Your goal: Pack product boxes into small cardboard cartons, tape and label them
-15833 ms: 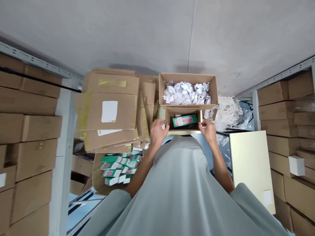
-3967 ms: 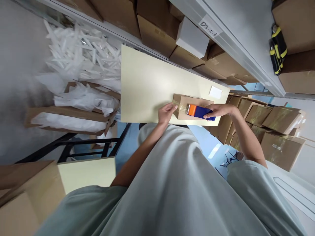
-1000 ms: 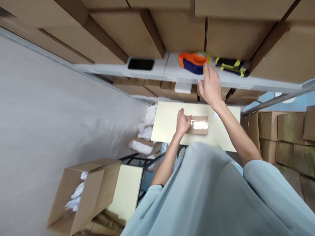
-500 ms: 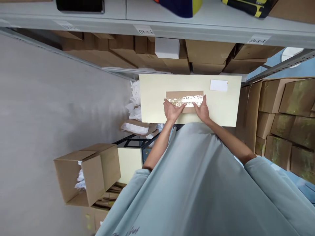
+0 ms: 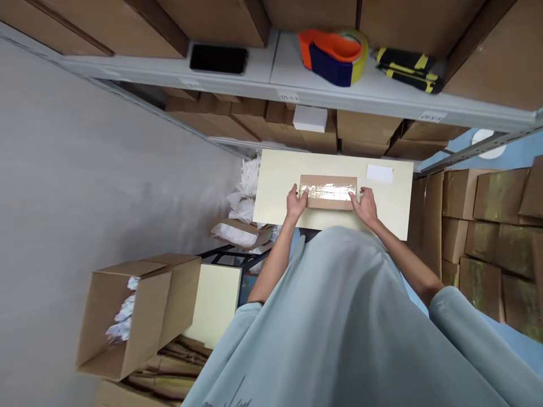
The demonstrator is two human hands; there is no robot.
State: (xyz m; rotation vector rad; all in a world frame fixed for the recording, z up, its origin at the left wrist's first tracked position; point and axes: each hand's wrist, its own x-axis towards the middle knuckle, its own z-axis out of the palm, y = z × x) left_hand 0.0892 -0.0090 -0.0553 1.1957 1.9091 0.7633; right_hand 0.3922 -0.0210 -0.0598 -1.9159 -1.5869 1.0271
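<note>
A small flat cardboard box (image 5: 328, 202) lies lengthwise over the pale table (image 5: 275, 169), with shiny clear tape (image 5: 328, 191) along its top. My left hand (image 5: 297, 203) grips its left end, thumb on the top edge and fingers round the side. At the opposite end my right hand (image 5: 365, 206) holds the box with the thumb against its edge; the other fingers are curled just beyond it. A white label (image 5: 379, 173) lies on the table to the upper right of the box.
On the shelf ahead sit a phone (image 5: 218, 59), a tape dispenser (image 5: 333, 56) and black-yellow cutters (image 5: 409, 70). A white box (image 5: 310, 118) rests among cartons below. Stacked cartons (image 5: 479, 282) stand right; an open carton (image 5: 144, 322) with paper stands lower left. White paper (image 5: 250, 175) is heaped beside the table.
My hands have moved apart from the tape on top to the two ends of the box. The view has tilted up, showing more of the upper shelf.
</note>
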